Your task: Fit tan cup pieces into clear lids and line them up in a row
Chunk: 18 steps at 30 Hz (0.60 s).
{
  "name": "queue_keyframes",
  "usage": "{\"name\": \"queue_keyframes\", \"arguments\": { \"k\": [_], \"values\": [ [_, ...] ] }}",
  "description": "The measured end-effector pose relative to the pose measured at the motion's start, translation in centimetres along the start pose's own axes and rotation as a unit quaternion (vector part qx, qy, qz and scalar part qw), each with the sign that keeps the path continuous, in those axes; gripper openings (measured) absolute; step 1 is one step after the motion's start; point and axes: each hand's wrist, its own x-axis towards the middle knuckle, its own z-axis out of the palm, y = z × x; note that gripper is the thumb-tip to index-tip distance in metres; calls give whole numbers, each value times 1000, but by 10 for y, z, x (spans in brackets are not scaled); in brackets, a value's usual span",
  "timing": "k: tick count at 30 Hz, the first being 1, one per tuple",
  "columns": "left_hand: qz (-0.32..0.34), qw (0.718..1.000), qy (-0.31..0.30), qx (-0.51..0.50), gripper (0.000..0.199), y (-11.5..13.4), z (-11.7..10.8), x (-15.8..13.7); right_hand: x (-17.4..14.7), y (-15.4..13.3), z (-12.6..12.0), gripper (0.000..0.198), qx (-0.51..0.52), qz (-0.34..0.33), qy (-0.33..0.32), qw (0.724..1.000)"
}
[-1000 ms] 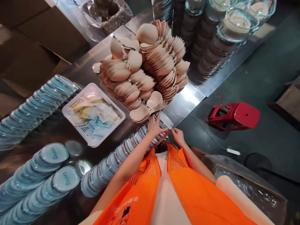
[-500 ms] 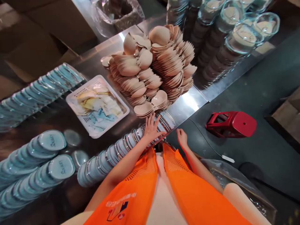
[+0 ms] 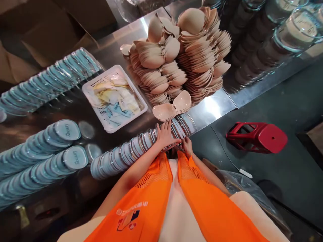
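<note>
A long row of nested clear plastic cases (image 3: pixel 131 151) lies on its side along the near edge of the steel table (image 3: pixel 214 107). My left hand (image 3: pixel 165 134) rests flat on top of the row near its right end, fingers spread. My right hand (image 3: pixel 187 146) touches the row's lower side by the table edge; its fingers are partly hidden. A beige pair of cups (image 3: pixel 173 107) lies just beyond the row, in front of a tall heap of beige cups (image 3: pixel 181 53).
A white perforated tray of paper slips (image 3: pixel 114 97) sits left of the heap. More rows of blue-tinted cases (image 3: pixel 42 148) lie at left. Stacked clear containers (image 3: pixel 272 43) stand at the back right. A red stool (image 3: pixel 257 136) lies tipped on the floor.
My right hand has come back from the table's edge to the underside of the case row. My left hand stays on the row. The view has shifted a little to the right.
</note>
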Motion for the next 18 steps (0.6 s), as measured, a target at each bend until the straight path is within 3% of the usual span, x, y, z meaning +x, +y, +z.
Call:
{"name": "queue_keyframes", "arguments": {
  "k": [6, 10, 14, 18],
  "values": [
    [-20, 999, 11, -27, 122, 5, 0, 3, 7, -21, -8, 36, -117, 0, -33, 993],
    [-37, 998, 7, -48, 123, 6, -1, 9, -11, -48, -24, 39, -253, -38, -21, 967],
    [-41, 998, 0, -48, 120, 7, -2, 14, -13, -95, -21, 40, -405, -80, -24, 910],
    [-12, 1000, -7, -11, 111, 7, 2, 15, 18, -152, 24, 40, -544, -119, -50, 829]
  ]
}}
